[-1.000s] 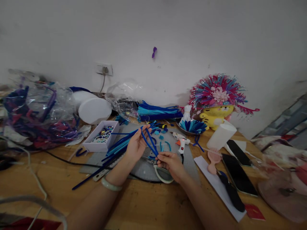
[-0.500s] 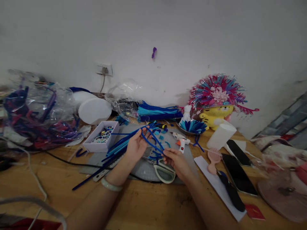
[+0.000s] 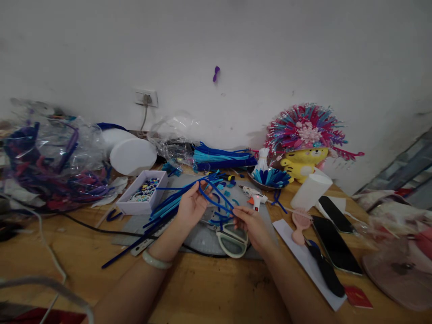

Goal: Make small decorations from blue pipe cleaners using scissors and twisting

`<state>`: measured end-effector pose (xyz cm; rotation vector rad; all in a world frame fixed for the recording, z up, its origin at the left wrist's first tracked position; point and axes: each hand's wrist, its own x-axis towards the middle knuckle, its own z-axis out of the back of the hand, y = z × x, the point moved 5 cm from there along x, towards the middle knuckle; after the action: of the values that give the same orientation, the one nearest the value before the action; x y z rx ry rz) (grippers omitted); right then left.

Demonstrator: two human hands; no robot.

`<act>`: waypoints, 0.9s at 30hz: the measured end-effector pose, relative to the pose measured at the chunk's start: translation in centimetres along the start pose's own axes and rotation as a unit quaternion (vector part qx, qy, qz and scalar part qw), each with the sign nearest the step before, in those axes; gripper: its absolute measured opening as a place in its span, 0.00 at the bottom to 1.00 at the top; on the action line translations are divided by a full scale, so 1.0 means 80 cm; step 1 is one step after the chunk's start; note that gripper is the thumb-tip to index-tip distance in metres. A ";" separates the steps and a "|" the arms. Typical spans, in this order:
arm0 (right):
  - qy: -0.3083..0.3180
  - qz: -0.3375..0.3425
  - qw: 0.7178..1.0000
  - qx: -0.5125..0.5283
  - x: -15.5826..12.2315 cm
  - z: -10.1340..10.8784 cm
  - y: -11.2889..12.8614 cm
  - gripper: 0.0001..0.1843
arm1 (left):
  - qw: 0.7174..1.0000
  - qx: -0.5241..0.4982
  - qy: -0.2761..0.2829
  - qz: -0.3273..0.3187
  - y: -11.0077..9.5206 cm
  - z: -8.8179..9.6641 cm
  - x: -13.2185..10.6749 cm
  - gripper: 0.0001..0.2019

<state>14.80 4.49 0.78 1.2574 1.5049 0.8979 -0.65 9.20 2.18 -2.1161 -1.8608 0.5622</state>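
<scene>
The left hand (image 3: 192, 204) is held raised above the grey mat (image 3: 201, 237), with the palm turned inward and the forearm rising from the lower left; a pale bangle (image 3: 155, 261) is worn at the wrist. Its grip is closed on a bundle of blue pipe cleaners (image 3: 167, 204), the long ends of which fan down and to the left until the wooden surface (image 3: 216, 288) is reached. The right hand (image 3: 252, 226) is held lower and to the right, knuckles up, with the wrist bent slightly inward. Its grip is pinched shut on the end of a bent strand (image 3: 216, 200), which is drawn taut between both hands. The strand is thus suspended in the air over the mat, just above the pale-handled scissors (image 3: 232, 237) lying beneath the right hand. A glue gun (image 3: 255, 198) is positioned near the right hand, and a white bead box (image 3: 141, 194) lies to the left of the bundle.
</scene>
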 end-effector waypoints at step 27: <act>0.077 0.318 0.912 -0.247 -0.029 -0.023 0.022 0.11 | 0.996 0.090 -0.014 -0.005 0.051 -0.003 -0.015 0.08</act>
<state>13.63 2.63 3.45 1.3161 0.8702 1.7156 2.94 7.47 0.70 -1.9918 -1.7622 0.7305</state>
